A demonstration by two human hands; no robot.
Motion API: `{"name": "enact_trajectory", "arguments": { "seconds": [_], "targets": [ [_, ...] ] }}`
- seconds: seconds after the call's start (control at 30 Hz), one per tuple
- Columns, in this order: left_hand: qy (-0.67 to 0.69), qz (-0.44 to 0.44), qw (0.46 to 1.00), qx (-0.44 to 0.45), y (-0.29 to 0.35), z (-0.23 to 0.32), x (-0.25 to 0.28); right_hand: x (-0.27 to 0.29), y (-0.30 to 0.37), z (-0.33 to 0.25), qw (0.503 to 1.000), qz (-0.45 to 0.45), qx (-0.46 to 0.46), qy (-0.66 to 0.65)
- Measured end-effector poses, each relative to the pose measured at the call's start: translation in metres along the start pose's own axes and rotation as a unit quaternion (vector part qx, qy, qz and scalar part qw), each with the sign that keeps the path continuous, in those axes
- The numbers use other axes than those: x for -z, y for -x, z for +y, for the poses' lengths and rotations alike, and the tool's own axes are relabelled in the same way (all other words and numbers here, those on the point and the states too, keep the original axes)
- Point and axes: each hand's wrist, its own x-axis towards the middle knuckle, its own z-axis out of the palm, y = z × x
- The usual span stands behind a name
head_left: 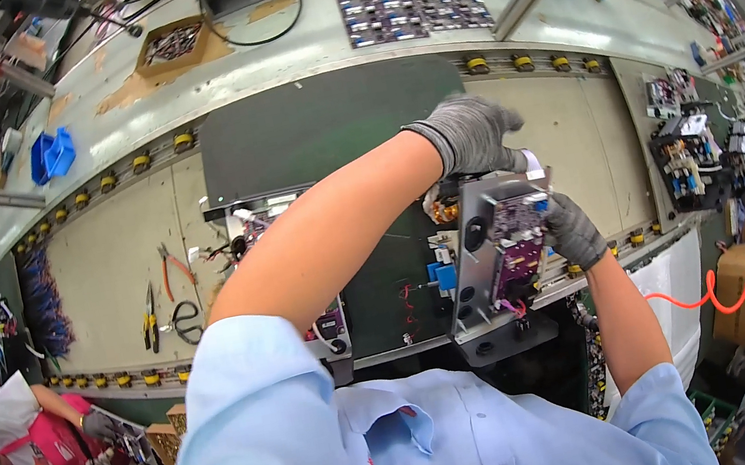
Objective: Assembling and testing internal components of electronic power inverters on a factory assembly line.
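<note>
- Light-blue shirt (428, 432) lies nearest the camera, below both hands, with the left forearm (330, 215) reaching across from its sleeve.
- Right gloved hand (574, 232) seems to pinch the right edge of the circuit unit (518, 257), though its fingers are partly hidden.
- Left gloved hand (475, 137), fingers bent and blurred, is at the unit's far end; whether it pinches anything, I cannot tell.
- From the right-hand grip, the unit is immediately left, tilted, its long axis running from beside the left hand toward the shirt; the right hand is nearer its middle.
- Farther left of the grip lie 2 plier-like tools (149, 317) and 1 pair of black scissors (186, 322).
</note>
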Motion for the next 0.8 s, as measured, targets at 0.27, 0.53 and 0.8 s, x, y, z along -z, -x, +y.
{"name": "enact_trajectory", "arguments": {
  "seconds": [0.27, 0.53, 0.8],
  "targets": [
    [-0.143, -0.221, 0.960, 0.098, 0.124, 0.052, -0.030, 0.018, -0.003, 0.023, 0.998, -0.041, 0.027, -0.046],
    [-0.243, -0.165, 0.908, 0.300, 0.097, -0.013, -0.131, 0.019, -0.012, 0.021, 0.990, -0.076, 0.060, -0.099],
    [-0.219, -0.348, 0.897, 0.165, 0.096, 0.009, -0.099, 0.014, -0.003, 0.025, 0.989, -0.044, 0.124, 0.072]
  ]
}}
